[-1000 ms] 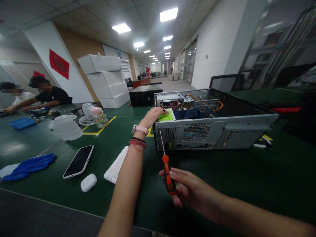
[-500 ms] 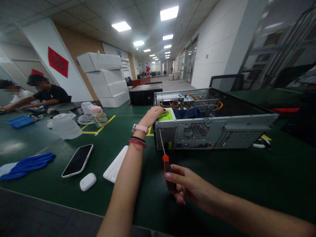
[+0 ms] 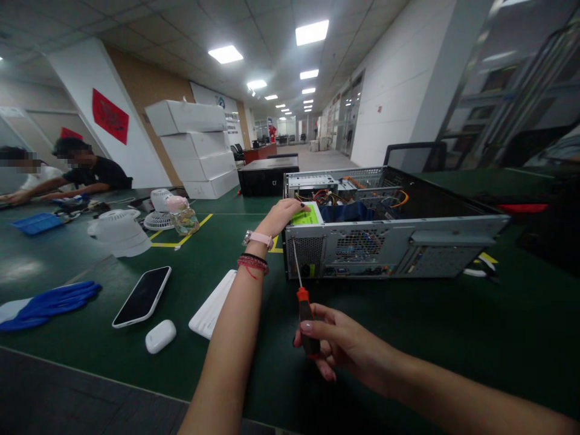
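Right hand is closed round the handle of a screwdriver, thumb and fingers pinching the orange-black grip. The shaft is angled up and slightly left, with the tip set against the rear panel of the case, near its left edge by the vent grille. Left hand is laid on the case's top left corner, fingers loosely spread over a green label, nothing clasped. A watch and bracelets are worn on that wrist.

The case is placed on its side on the green table, top open, with cables and a blue part seen inside.

Left of the forearm, a white slab, an earbud case and a phone are laid near each other. Blue gloves are left further left. White fans and a bottle are set behind. Two people are seated at far left, well apart. White boxes are stacked against the wall, and a black case is placed behind.
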Action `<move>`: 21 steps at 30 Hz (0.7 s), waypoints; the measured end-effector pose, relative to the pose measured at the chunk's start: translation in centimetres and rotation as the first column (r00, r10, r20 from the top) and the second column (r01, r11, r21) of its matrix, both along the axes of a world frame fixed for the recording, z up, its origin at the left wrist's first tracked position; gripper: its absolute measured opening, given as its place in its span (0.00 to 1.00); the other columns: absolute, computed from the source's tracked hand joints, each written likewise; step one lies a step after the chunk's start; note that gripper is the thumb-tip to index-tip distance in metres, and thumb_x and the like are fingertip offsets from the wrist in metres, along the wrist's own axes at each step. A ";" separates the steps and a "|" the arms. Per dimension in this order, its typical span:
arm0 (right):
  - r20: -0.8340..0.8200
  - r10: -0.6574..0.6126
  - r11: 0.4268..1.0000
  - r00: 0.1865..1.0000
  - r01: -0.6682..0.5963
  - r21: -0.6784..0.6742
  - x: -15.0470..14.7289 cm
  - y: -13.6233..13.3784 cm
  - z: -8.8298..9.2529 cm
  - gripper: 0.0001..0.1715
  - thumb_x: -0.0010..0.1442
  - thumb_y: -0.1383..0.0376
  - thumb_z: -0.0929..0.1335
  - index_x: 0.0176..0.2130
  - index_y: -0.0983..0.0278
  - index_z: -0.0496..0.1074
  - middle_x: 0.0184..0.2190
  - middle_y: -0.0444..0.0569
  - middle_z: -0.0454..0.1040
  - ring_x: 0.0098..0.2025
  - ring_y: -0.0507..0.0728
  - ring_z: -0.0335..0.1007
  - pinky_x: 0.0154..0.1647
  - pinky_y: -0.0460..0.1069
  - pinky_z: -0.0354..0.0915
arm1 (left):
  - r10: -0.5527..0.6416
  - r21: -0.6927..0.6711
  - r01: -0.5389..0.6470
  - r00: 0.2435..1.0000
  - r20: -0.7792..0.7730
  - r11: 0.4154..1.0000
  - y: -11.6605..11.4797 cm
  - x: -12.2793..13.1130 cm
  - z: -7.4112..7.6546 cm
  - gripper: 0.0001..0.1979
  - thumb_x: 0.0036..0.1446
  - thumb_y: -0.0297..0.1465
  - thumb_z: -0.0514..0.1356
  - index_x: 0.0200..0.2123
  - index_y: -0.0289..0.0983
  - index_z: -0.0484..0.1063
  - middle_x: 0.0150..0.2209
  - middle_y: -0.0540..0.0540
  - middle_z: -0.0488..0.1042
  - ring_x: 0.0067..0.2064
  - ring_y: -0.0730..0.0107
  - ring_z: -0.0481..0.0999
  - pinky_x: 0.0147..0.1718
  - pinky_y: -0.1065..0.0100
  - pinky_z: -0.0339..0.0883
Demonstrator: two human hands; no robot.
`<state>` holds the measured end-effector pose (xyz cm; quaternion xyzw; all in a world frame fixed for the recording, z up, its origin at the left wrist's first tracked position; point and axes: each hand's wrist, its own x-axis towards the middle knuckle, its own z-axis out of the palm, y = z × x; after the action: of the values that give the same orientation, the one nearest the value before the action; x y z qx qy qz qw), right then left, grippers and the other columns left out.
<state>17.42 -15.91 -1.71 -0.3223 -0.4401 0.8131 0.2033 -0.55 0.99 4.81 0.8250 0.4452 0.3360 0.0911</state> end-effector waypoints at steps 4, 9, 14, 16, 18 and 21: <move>-0.111 0.025 0.999 0.993 -0.030 -0.037 0.1 -0.2 0.1 0.21 0.53 0.60 0.68 0.45 0.64 0.62 0.33 0.47 0.73 0.18 0.45 0.66 0.17 0.41 0.58 | 0.008 -0.018 -0.008 1.000 -0.001 1.000 -0.2 0.2 0.2 0.22 0.60 0.28 0.42 0.38 0.35 0.76 0.47 0.46 0.75 0.53 0.68 0.67 0.57 0.64 0.54; -0.203 0.068 0.996 0.977 -0.080 -0.050 0.1 -0.4 0.1 0.20 0.52 0.62 0.66 0.46 0.65 0.65 0.37 0.49 0.72 0.22 0.50 0.72 0.20 0.43 0.62 | 0.014 -0.027 -0.015 1.000 -0.013 1.000 -0.6 0.4 0.5 0.21 0.60 0.26 0.42 0.38 0.34 0.76 0.46 0.46 0.75 0.52 0.70 0.68 0.57 0.65 0.54; -0.168 0.057 0.998 0.984 -0.062 -0.022 0.2 -0.4 0.1 0.21 0.53 0.61 0.69 0.46 0.65 0.66 0.37 0.48 0.72 0.21 0.47 0.70 0.19 0.42 0.61 | 0.020 -0.017 -0.021 0.998 -0.052 1.000 -0.8 0.4 0.6 0.20 0.60 0.26 0.43 0.38 0.35 0.75 0.46 0.46 0.74 0.51 0.70 0.68 0.56 0.65 0.56; -0.134 0.050 0.998 0.990 -0.053 -0.015 0.3 -0.3 0.2 0.21 0.53 0.60 0.69 0.45 0.65 0.65 0.35 0.47 0.72 0.20 0.46 0.68 0.18 0.41 0.60 | 0.007 -0.002 -0.008 0.998 -0.063 1.000 -0.9 0.3 0.6 0.19 0.59 0.26 0.44 0.38 0.35 0.75 0.46 0.46 0.74 0.51 0.69 0.68 0.56 0.66 0.56; -0.104 0.037 0.999 0.994 -0.038 -0.005 0.3 -0.3 0.2 0.21 0.52 0.58 0.70 0.43 0.65 0.64 0.30 0.43 0.71 0.19 0.44 0.66 0.17 0.40 0.58 | -0.004 0.002 0.004 0.999 -0.052 1.000 -0.9 0.3 0.6 0.18 0.59 0.26 0.44 0.38 0.35 0.75 0.45 0.47 0.74 0.51 0.70 0.68 0.56 0.66 0.57; -0.089 0.020 1.000 0.996 -0.019 0.014 0.3 -0.3 0.0 0.21 0.49 0.57 0.72 0.37 0.64 0.62 0.24 0.38 0.66 0.17 0.43 0.61 0.17 0.39 0.56 | -0.002 -0.016 0.002 1.000 -0.006 1.000 -0.9 0.3 0.6 0.19 0.60 0.27 0.43 0.37 0.35 0.75 0.45 0.47 0.75 0.51 0.70 0.69 0.56 0.66 0.57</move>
<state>17.71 -16.24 -1.73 -0.2802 -0.4391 0.8257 0.2166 -0.25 0.05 5.41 0.8258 0.4473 0.3297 0.0966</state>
